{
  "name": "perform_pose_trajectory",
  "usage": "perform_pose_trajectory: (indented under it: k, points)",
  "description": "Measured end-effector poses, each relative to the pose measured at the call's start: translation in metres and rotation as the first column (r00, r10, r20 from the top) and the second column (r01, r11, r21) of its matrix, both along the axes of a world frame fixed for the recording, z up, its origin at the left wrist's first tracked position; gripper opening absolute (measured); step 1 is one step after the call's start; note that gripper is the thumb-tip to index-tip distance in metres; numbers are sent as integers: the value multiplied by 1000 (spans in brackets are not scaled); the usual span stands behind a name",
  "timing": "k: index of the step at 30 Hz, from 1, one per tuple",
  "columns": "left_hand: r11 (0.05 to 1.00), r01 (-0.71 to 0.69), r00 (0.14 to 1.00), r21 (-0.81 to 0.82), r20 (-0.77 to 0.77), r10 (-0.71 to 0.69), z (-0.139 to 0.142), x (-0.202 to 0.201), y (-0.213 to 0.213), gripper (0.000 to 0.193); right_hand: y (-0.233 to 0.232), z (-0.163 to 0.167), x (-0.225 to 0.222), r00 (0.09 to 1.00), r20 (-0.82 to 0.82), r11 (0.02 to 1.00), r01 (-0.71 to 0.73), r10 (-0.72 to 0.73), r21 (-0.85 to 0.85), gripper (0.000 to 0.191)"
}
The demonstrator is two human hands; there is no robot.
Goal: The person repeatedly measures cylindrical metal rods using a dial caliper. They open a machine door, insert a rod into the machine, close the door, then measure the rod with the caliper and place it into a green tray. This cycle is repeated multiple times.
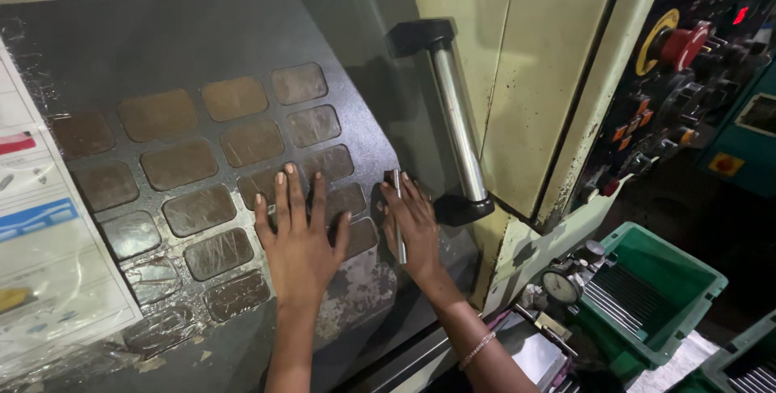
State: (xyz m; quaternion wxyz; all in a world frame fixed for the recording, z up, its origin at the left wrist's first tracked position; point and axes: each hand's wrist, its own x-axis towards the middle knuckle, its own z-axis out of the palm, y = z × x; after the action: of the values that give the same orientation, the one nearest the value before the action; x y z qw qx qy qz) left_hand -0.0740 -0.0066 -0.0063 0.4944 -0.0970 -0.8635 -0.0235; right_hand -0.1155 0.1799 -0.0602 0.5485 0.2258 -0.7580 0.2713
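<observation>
**Metal rod held flat against a machine door**

The metal rod (pixel 398 215), thin and silvery, stands nearly upright just right of the frame's centre, pinned under the right hand (pixel 416 231) against the dark sliding door (pixel 202 45) of a machine. The thumb lies to one side of the rod and the fingers to the other, so the palm presses it to the panel rather than gripping it. The left hand (pixel 301 239) rests just beside it, fingers spread and palm flat on the door's grid of small worn window panes (pixel 202 166), which fills the middle left of the frame. The two hands are near each other but do not touch. A thin bracelet (pixel 477 350) circles the right wrist.

Directly right of the rod, a chrome door handle (pixel 458 122) on black mounts runs from the upper centre down to the knuckles, crowding that hand. A laminated sheet (pixel 44 255) covers the left edge. At the upper right, a control panel carries a red emergency-stop button (pixel 681 45) and rows of small switches. Below it, at the lower right, a dial gauge (pixel 559 285) stands beside a green plastic crate (pixel 671 280) holding more rods laid side by side.
</observation>
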Motion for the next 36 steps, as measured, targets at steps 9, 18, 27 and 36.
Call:
perform_pose_trajectory:
  k: [9,18,27,36]
  points:
    - [1000,-10,1000,-2,-18,10,-1,0,1,62,0,-1,-2,1000,-14,1000,6,-6,9,53]
    - [1000,-14,1000,-18,-27,13,-2,-2,0,61,1,0,0,1000,8,1000,-2,2,2,53]
    - [1000,8,999,3,-32,-8,-1,0,1,60,2,-1,-1,1000,-1,1000,-6,6,-5,53]
    - [1000,5,999,2,-39,-5,-1,0,1,60,3,-3,-3,1000,-4,1000,-4,4,10,52]
